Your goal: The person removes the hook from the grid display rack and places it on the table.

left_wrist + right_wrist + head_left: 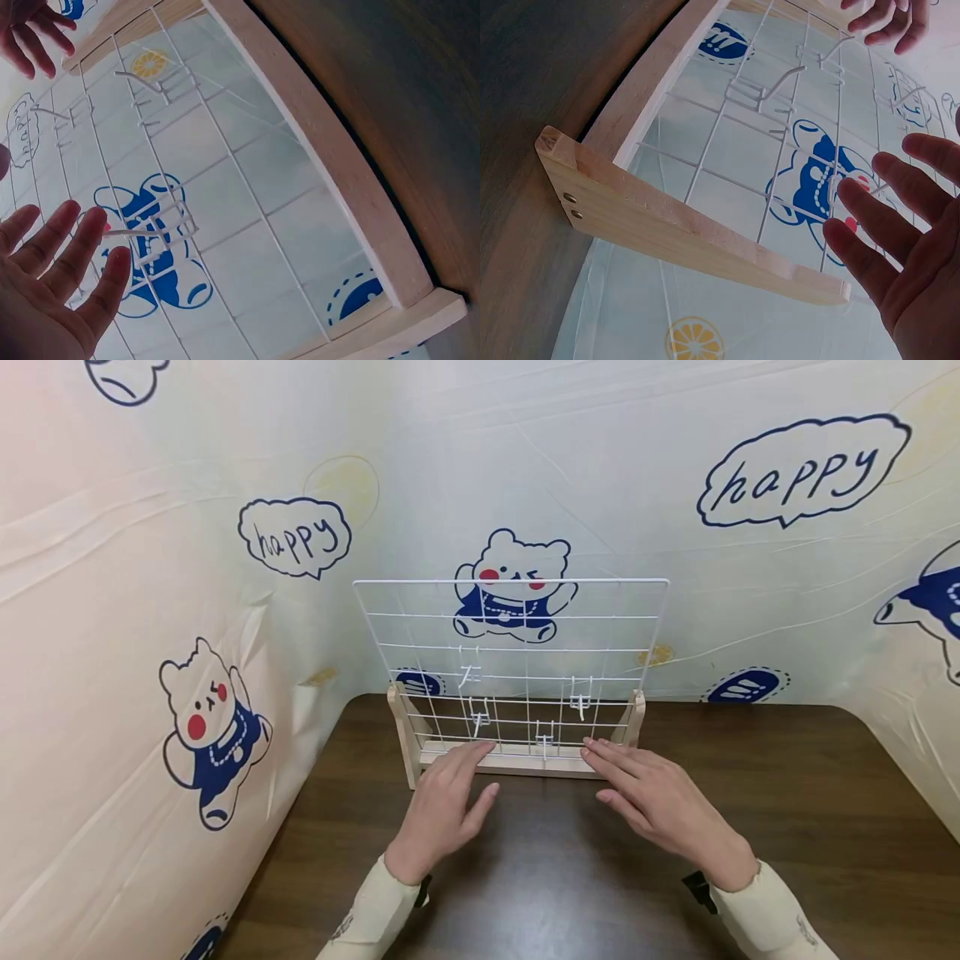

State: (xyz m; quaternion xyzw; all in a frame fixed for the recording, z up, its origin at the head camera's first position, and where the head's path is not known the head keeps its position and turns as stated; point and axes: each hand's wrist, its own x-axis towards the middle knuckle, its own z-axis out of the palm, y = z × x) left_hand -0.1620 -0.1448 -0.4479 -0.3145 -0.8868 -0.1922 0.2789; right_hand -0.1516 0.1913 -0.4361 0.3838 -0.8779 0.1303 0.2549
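Note:
A white wire grid rack (510, 581) stands upright on a pale wooden stand (405, 735). Several white hooks (580, 702) hang on its wires, mostly in the lower half. My left hand (442, 802) is in front of the rack's lower left, fingers extended toward a hook (478, 720), holding nothing. To the lower right, my right hand (667, 797) likewise reaches forward with straight fingers and nothing in its grasp. In the left wrist view, spread fingertips (112, 270) overlap the grid beside a hook (127, 232). The right wrist view shows fingers (870, 210) spread before the wires.
The rack stands at the back of a dark brown wooden table (555, 860). A pale printed cloth (622, 468) with bears and lettering rises behind it and along both sides. The stand's side leg (690, 214) slants outward with two screws near its foot.

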